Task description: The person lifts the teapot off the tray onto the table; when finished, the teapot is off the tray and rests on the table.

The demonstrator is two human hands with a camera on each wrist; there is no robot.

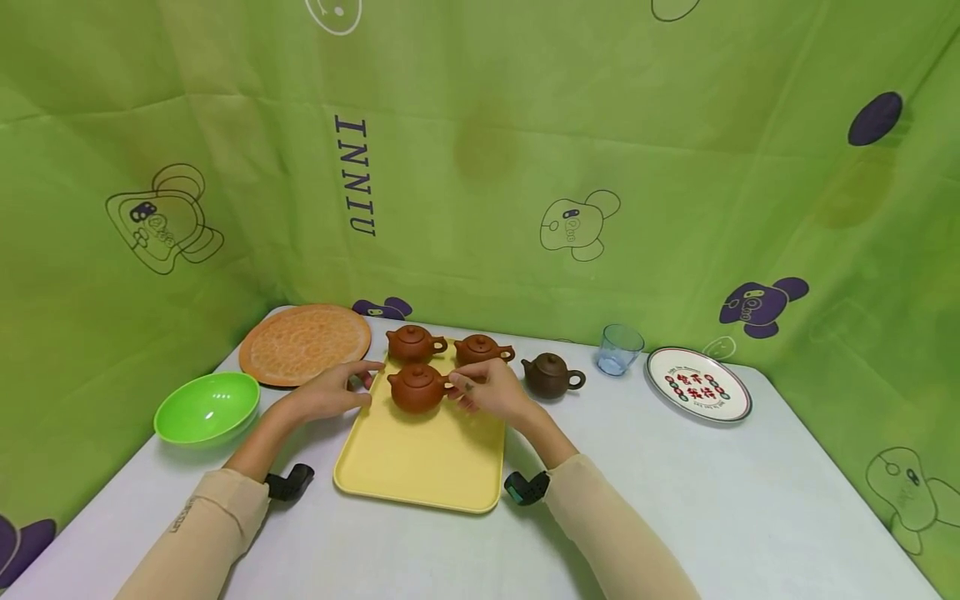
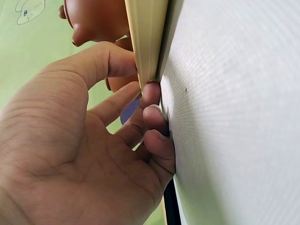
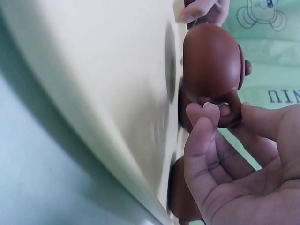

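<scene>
Your right hand pinches the loop handle of the near teapot, thumb and forefinger closed on it in the right wrist view. That pot sits on the yellow tray, toward its far end. Your left hand is at the tray's left rim, at about 9 o'clock from the pot; the thumb lies over the edge and the curled fingers are tucked under it against the table.

The grip on the handle looks thin, so the pot could swing and tip if you lift it. Its lid only rests on top and may slide off. Two more red teapots stand close behind, one at 12 o'clock and one at 1 o'clock; a careless swing could knock spout against body. If your left hand raises the rim, all three pots may slide. The dark teapot stands off the tray at 3 o'clock, near your right wrist.
</scene>
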